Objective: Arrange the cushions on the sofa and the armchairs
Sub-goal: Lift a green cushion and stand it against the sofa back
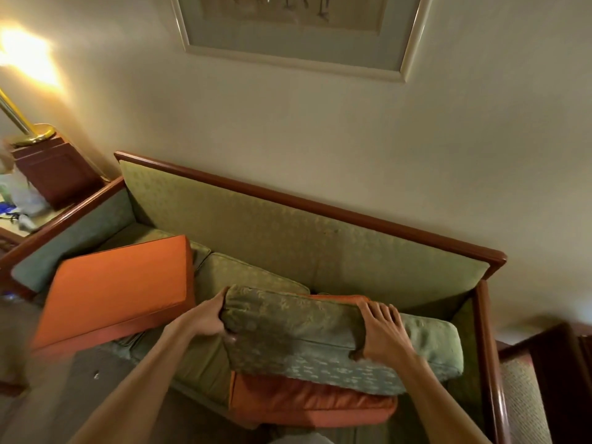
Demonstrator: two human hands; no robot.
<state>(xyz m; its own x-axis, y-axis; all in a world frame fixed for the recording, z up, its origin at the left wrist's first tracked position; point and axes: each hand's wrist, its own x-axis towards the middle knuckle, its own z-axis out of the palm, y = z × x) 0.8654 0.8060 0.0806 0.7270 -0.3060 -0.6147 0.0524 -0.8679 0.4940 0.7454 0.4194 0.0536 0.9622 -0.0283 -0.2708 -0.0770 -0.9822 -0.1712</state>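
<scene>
Both hands (205, 318) (381, 331) grip green cushion's (294, 328) opposite ends.

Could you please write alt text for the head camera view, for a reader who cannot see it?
Both hands, left hand and right hand, grip a green patterned cushion above an orange cushion on a wood-framed green sofa. Another orange cushion lies tilted at left.

A framed picture (299, 27) high on the wall (320, 139), a lit gold lamp (19, 116) at the far left, a dark wooden box (56, 174) under it.

Green sofa (288, 238) bears orange cushions (115, 290) and green.
</scene>
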